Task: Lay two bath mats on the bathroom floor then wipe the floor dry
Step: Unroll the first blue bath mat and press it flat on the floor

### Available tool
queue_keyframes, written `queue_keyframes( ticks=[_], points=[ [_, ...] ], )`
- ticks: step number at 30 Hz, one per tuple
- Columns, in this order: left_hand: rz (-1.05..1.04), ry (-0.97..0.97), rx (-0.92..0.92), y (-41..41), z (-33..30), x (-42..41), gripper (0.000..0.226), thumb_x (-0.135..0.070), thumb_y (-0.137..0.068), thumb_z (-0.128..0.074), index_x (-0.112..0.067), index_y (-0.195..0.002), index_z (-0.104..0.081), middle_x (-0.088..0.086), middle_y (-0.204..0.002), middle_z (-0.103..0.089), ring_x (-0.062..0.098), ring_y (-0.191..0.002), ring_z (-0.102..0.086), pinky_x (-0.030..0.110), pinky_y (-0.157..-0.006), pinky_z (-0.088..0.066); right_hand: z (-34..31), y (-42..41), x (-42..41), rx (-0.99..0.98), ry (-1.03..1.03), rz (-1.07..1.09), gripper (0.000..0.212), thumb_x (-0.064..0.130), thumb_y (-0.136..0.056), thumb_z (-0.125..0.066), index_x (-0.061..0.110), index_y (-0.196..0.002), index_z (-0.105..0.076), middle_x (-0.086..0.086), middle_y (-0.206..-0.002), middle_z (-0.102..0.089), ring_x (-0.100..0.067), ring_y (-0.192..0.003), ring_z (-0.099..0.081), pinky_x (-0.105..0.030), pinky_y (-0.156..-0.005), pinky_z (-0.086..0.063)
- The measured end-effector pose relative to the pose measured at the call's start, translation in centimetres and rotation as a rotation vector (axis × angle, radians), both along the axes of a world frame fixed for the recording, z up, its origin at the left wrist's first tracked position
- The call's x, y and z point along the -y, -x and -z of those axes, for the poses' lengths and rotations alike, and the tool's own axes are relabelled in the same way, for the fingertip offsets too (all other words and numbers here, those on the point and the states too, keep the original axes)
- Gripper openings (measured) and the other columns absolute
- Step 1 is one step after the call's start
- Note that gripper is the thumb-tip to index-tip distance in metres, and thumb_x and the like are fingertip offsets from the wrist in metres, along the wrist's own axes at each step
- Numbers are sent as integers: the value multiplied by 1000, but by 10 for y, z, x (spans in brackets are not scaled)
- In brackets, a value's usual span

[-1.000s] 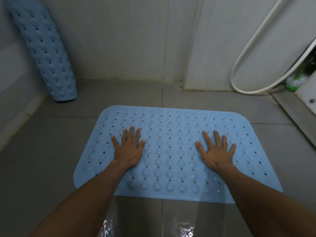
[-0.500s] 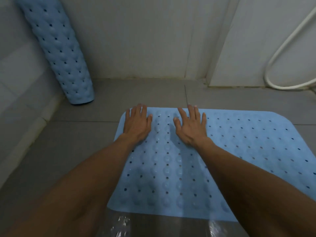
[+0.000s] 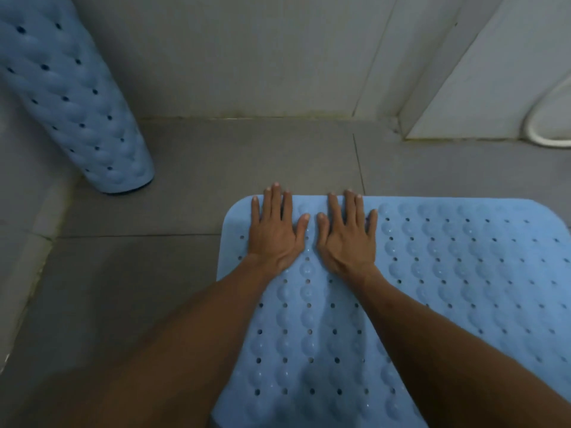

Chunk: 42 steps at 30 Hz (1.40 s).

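Observation:
A light blue bath mat [image 3: 448, 273] with bumps and small holes lies flat on the grey tiled floor [image 3: 129, 291]. My left hand [image 3: 275, 230] and my right hand [image 3: 346, 236] rest palm down, side by side, on the mat's far left corner, fingers spread and fingertips reaching its far edge. Neither hand holds anything. A second blue bath mat [image 3: 71, 97] stands rolled up on end in the far left corner, leaning against the wall.
Pale tiled walls [image 3: 247, 57] close off the floor at the back and left. A white hose [image 3: 543, 131] loops along the wall at the far right. Bare floor lies between the rolled mat and the flat one.
Both hands have slid from the middle of the mat, wide apart, to its far left corner and come together. The view has shifted left and closer to the floor.

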<state>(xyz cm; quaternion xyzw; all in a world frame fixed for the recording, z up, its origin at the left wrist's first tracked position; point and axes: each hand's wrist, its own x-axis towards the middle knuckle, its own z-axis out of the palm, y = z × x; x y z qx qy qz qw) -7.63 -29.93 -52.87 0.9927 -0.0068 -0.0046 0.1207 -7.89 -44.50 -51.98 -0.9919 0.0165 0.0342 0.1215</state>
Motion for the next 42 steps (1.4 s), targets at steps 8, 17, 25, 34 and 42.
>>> queue_keyframes(
  ticks=[8,17,25,34,42],
  points=[
    [-5,62,60,6,-16,1,64,-42,-100,-19,-1,-148,-30,21,-158,-20,32,-148,-17,53,-120,-12,-8,4,-2,17,41,35,63,51,-101,-18,21,-155,-27,-9,-165,-14,-24,-154,-4,-55,-122,-1],
    [0,-53,-72,-5,-21,6,66,-42,-99,-24,-3,-153,-17,22,-161,-5,33,-150,-5,54,-120,-10,-6,-7,2,124,-4,-57,56,39,-98,-42,8,-144,-46,-14,-156,-36,-27,-149,-26,-55,-121,-13],
    [31,-12,-35,-1,-15,3,65,-39,-100,-27,-1,-152,-17,23,-160,-9,33,-150,-9,53,-121,-8,-7,-4,2,84,-33,-62,52,39,-99,-41,15,-145,-43,-8,-159,-32,-22,-151,-20,-53,-122,-9],
    [27,8,84,2,-8,5,60,-34,-99,-28,1,-148,-25,22,-157,-21,34,-147,-19,49,-121,-11,-1,-2,4,180,-123,-43,47,37,-98,-38,18,-139,-49,-6,-154,-40,-22,-148,-26,-52,-122,-9],
    [2,-290,187,8,-10,14,59,-28,-100,-30,8,-146,-25,33,-151,-27,44,-142,-23,54,-120,-11,-18,-3,34,88,-699,-28,48,35,-93,-45,11,-129,-65,-10,-148,-50,-20,-142,-38,-39,-125,-9]
  ],
)
